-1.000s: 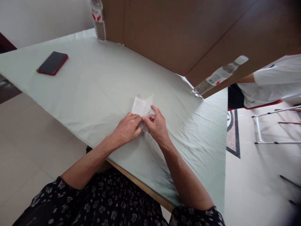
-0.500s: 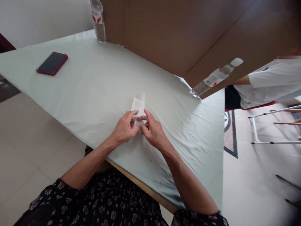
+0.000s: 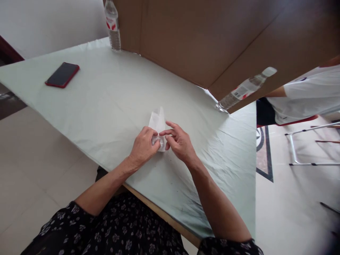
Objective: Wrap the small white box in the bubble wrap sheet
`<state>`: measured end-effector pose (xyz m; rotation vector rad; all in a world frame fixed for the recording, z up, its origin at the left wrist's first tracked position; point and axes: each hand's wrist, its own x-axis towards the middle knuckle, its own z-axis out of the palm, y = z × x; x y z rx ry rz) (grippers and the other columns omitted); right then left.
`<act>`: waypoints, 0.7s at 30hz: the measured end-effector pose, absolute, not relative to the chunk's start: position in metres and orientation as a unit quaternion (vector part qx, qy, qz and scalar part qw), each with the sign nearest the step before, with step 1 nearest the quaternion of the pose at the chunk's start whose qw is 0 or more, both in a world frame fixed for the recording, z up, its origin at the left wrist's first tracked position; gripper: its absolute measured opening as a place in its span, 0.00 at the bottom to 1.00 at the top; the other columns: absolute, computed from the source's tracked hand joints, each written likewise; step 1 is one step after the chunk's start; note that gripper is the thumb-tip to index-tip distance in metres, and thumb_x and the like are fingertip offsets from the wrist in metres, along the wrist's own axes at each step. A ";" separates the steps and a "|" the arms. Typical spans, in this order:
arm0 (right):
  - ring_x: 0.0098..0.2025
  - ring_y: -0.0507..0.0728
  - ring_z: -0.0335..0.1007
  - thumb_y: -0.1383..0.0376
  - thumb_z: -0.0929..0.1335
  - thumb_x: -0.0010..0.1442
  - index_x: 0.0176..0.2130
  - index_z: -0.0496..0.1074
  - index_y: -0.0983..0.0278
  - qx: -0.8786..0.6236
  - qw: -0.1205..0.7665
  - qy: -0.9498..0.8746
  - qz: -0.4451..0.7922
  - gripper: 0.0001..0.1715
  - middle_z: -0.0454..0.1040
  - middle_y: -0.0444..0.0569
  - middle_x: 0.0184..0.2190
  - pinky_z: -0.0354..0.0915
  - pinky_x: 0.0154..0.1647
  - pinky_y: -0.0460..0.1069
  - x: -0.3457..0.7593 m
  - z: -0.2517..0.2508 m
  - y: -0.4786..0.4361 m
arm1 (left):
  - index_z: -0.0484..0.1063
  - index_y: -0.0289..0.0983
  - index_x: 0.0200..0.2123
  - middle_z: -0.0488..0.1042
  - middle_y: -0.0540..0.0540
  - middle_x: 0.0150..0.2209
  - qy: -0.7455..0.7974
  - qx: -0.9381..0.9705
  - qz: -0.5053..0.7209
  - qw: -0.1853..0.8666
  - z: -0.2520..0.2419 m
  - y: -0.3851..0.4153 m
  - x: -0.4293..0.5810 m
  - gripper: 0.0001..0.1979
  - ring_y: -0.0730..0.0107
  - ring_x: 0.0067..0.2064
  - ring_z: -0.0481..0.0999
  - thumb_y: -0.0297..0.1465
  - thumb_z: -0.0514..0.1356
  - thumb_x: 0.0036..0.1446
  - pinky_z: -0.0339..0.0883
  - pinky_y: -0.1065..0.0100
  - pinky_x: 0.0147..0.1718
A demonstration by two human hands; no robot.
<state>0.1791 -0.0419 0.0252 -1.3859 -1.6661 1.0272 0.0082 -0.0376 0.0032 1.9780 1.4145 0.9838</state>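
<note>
A small piece of white paper, partly folded, lies on the pale green tablecloth in front of me. My left hand is curled over the paper's near end, fingers closed on it. My right hand pinches the same end from the right, index finger and thumb pressed against the paper. The far end of the paper sticks up beyond my fingers. The part under my fingers is hidden.
A red-cased phone lies at the far left. One water bottle stands at the back, another bottle leans against a big cardboard sheet. A person in a white shirt sits at the right.
The paper's spread flaps have been folded together into a narrower shape. My hands stay at its near end, the right fingers shifting slightly. The camera view drifted a little.
</note>
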 end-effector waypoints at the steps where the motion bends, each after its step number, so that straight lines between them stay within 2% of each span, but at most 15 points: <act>1: 0.24 0.49 0.70 0.65 0.65 0.61 0.62 0.63 0.61 -0.542 0.383 -0.646 0.377 0.30 0.81 0.49 0.44 0.72 0.29 0.50 0.181 0.022 -0.038 | 0.70 0.37 0.37 0.72 0.47 0.39 0.523 0.730 0.358 0.255 0.004 -0.038 0.008 0.08 0.69 0.35 0.72 0.22 0.61 0.54 0.72 0.63 0.42; 3: 0.28 0.51 0.71 0.65 0.66 0.59 0.60 0.66 0.61 -0.541 0.395 -0.662 0.337 0.29 0.81 0.49 0.44 0.70 0.32 0.50 0.186 0.015 -0.030 | 0.71 0.37 0.38 0.73 0.46 0.39 0.522 0.737 0.349 0.250 0.005 -0.039 0.008 0.07 0.69 0.36 0.73 0.23 0.61 0.55 0.72 0.63 0.43; 6: 0.34 0.52 0.73 0.68 0.65 0.58 0.60 0.67 0.62 -0.526 0.366 -0.698 0.318 0.30 0.81 0.51 0.45 0.68 0.34 0.49 0.190 0.007 -0.017 | 0.72 0.37 0.39 0.73 0.44 0.43 0.523 0.750 0.337 0.226 0.006 -0.040 0.007 0.07 0.67 0.39 0.76 0.25 0.61 0.56 0.73 0.63 0.43; 11: 0.39 0.55 0.75 0.67 0.64 0.60 0.60 0.70 0.63 -0.510 0.325 -0.730 0.318 0.28 0.82 0.50 0.43 0.70 0.41 0.52 0.190 0.003 -0.003 | 0.72 0.38 0.54 0.71 0.40 0.57 0.480 0.805 0.306 0.168 0.009 -0.037 0.004 0.20 0.64 0.47 0.79 0.25 0.58 0.57 0.75 0.65 0.44; 13: 0.39 0.56 0.76 0.67 0.64 0.61 0.59 0.71 0.62 -0.506 0.317 -0.734 0.323 0.27 0.82 0.50 0.43 0.70 0.43 0.53 0.189 0.003 -0.001 | 0.72 0.38 0.55 0.72 0.41 0.60 0.455 0.830 0.281 0.158 0.012 -0.033 0.003 0.22 0.62 0.51 0.78 0.24 0.57 0.57 0.75 0.64 0.46; 17: 0.38 0.56 0.75 0.65 0.65 0.60 0.57 0.72 0.62 -0.510 0.331 -0.718 0.339 0.26 0.82 0.50 0.42 0.70 0.42 0.52 0.189 0.002 0.000 | 0.75 0.38 0.52 0.77 0.44 0.55 0.441 0.848 0.234 0.178 0.018 -0.026 0.001 0.21 0.60 0.53 0.78 0.23 0.55 0.57 0.75 0.62 0.49; 21: 0.32 0.53 0.71 0.62 0.67 0.58 0.53 0.73 0.65 -0.566 0.370 -0.653 0.341 0.24 0.81 0.50 0.40 0.69 0.38 0.51 0.192 0.000 0.003 | 0.76 0.36 0.48 0.78 0.40 0.53 0.453 0.845 0.213 0.189 0.019 -0.024 0.001 0.16 0.55 0.54 0.78 0.25 0.56 0.58 0.75 0.57 0.52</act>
